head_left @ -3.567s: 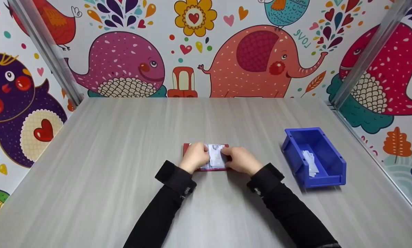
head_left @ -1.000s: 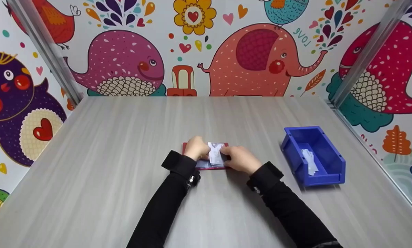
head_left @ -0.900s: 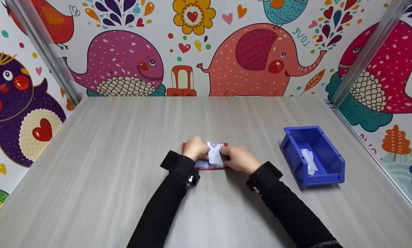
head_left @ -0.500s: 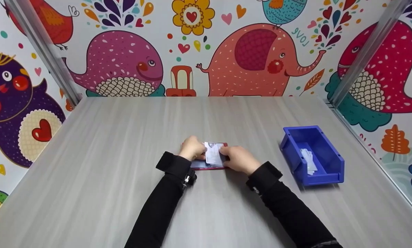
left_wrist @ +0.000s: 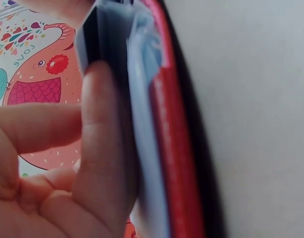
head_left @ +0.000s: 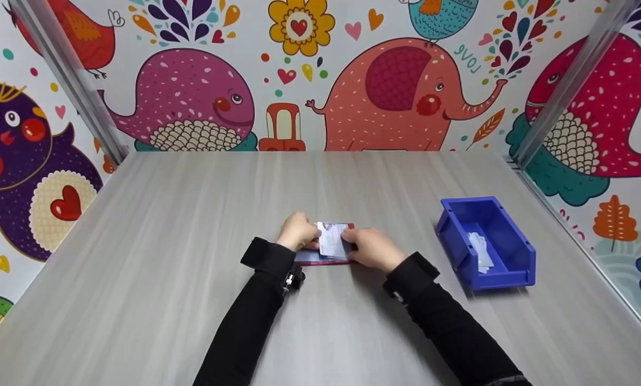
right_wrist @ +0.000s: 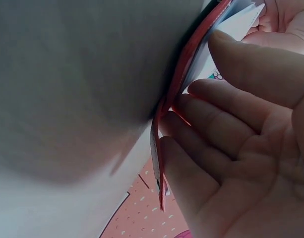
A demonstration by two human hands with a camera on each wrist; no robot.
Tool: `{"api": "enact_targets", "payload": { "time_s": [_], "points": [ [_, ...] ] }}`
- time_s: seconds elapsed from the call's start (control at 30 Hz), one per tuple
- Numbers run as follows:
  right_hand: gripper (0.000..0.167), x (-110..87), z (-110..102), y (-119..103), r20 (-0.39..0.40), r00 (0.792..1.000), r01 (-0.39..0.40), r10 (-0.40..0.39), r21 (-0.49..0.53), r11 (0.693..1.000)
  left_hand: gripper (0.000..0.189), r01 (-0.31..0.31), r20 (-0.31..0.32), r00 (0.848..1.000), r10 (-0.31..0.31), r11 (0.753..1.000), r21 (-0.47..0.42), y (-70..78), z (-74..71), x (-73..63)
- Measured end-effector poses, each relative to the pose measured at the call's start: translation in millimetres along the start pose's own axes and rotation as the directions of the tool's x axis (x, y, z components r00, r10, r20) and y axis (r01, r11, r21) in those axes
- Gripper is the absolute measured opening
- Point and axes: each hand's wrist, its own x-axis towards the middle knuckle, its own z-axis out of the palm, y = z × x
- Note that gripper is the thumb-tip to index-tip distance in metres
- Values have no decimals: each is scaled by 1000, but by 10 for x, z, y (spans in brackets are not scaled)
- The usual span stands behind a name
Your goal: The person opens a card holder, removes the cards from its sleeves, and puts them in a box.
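Observation:
A red card holder (head_left: 326, 263) with clear sleeves lies spread on the table in the head view. My left hand (head_left: 298, 234) pinches the left edge of a white printed card (head_left: 331, 241), slightly tilted over the sleeves. The left wrist view shows my thumb against that card (left_wrist: 91, 42), which has a dark stripe, beside the holder's red cover (left_wrist: 179, 153). My right hand (head_left: 375, 247) grips the holder's right side. In the right wrist view its thumb lies on the sleeve side, fingers along the red cover (right_wrist: 189, 54). Whether the card sits partly in a sleeve I cannot tell.
To the right stands a blue plastic bin (head_left: 519, 252) holding several white flat pieces (head_left: 480, 252). The wood-grain table (head_left: 192, 214) is bounded by printed cartoon panels (head_left: 293, 80) at the back and sides, with metal posts (head_left: 71, 80) at the corners.
Over the last second my left hand and the white card have shifted slightly left, and more of the card's face shows. My right hand has stayed at the holder's right side.

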Motion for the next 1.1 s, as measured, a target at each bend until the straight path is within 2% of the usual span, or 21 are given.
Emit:
{"api": "enact_targets", "payload": {
  "time_s": [0.23,0.63,0.83,0.93,1.1],
  "points": [
    [21,-3,-3,-8,3,1000,-31,31,34,999,19,-10,15,1000,10,999,-32,-10,-4,-6],
    [18,7,-9,4,0,1000,-21,21,23,1000,15,6,12,1000,-5,997,-80,-22,25,16],
    [19,13,-1,-2,10,1000,-8,8,17,1000,12,4,6,1000,-4,998,-68,-55,-27,-6],
    [20,11,-2,-4,10,1000,0,0,10,1000,13,-18,-4,1000,18,998,-65,-90,-64,-22],
    [21,8,-11,-4,6,1000,17,-17,5,1000,14,-39,-9,999,39,994,-100,-129,-144,-67]
  ]
}}
